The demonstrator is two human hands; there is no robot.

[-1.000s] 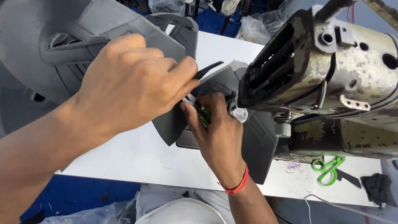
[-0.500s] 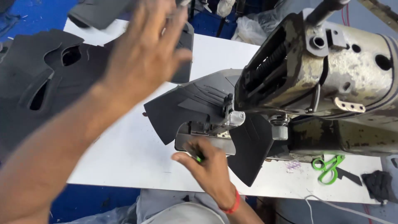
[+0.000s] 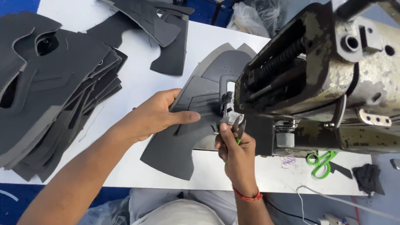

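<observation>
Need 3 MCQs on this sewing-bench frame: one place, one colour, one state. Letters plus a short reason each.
1. Where does the stack of cut pieces lie?
A. at the left of the table
B. under the machine
C. on the floor

2. What colour are the handles of the scissors that lie below the sewing machine?
A. red
B. green
C. black

3. What is the left hand doing?
A. lying flat on the dark shoe piece
B. holding the scissors
C. raised off the table

Answers:
1 A, the pile fills the table's left side.
2 B, the loops are bright green.
3 A, palm and fingers press the piece down beside the needle area, while the right hand holds small snips there.
</observation>
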